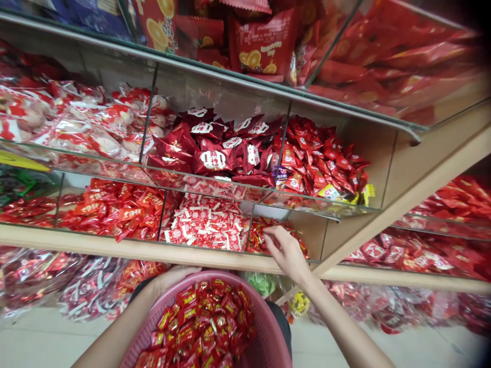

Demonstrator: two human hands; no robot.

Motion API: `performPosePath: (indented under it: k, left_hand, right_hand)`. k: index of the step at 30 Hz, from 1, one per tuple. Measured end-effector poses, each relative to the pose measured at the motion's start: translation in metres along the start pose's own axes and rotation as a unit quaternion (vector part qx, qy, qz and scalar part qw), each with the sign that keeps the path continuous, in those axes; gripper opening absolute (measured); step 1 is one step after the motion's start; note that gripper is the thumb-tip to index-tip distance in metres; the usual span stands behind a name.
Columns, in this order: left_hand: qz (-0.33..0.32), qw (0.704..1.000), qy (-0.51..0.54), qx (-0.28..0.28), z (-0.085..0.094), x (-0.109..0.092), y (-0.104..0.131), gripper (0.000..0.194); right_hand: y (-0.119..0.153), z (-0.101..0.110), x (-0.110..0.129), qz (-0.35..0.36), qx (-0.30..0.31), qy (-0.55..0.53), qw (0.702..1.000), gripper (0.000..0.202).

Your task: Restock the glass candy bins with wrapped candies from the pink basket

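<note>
A pink plastic basket (268, 317) full of small red-and-yellow wrapped candies (207, 327) sits low in front of me, just below the shelf edge. My left hand (174, 280) holds the basket at its far left rim, its fingertips partly hidden behind it. My right hand (286, 251) reaches over the lower shelf's front edge into a compartment of red wrapped candies (264, 232). Its fingers are apart and bent down toward these candies, with nothing visible between them.
Glass dividers split the shelves. White-and-red candies (209, 222) lie left of my right hand, with orange-red packets (118, 207) farther left. A slanted wooden post (383, 217) stands to the right. Bagged sweets (92, 286) lie under the wooden shelf edge (230, 259).
</note>
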State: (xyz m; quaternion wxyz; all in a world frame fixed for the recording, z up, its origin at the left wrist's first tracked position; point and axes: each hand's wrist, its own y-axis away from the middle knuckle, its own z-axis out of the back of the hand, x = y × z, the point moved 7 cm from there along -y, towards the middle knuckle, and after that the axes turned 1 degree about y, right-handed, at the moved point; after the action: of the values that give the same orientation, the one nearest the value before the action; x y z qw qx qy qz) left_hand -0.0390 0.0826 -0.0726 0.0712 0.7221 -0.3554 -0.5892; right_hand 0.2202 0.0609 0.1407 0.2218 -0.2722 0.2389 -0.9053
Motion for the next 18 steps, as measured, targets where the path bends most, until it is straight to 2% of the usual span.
performPosePath:
  k: [3, 6, 9, 12, 15, 18]
  left_hand:
    - [-0.023, 1.0, -0.012, 0.001, 0.001, -0.005, 0.001, 0.048]
    - [-0.049, 0.999, -0.017, 0.002, 0.0, -0.011, 0.003, 0.051]
    - [-0.042, 0.999, -0.019, 0.008, 0.0, -0.01, 0.003, 0.047]
    - [-0.039, 0.999, -0.017, 0.015, 0.002, -0.008, 0.002, 0.042]
    - [-0.055, 0.998, -0.013, 0.009, 0.003, -0.01, 0.002, 0.04]
    - [-0.045, 0.999, -0.007, 0.01, 0.001, -0.009, 0.003, 0.041]
  right_hand:
    - [-0.025, -0.012, -0.044, -0.059, 0.031, 0.037, 0.997, 0.023]
    - [-0.047, -0.044, -0.065, -0.092, 0.122, 0.066, 0.986, 0.028]
    - [-0.063, -0.072, -0.068, -0.103, 0.181, 0.069, 0.976, 0.031]
    - [-0.071, -0.089, -0.068, -0.111, 0.2, 0.058, 0.972, 0.036]
    - [-0.067, -0.096, -0.068, -0.112, 0.221, 0.045, 0.968, 0.042]
    - [-0.06, -0.095, -0.066, -0.097, 0.244, 0.025, 0.965, 0.044]
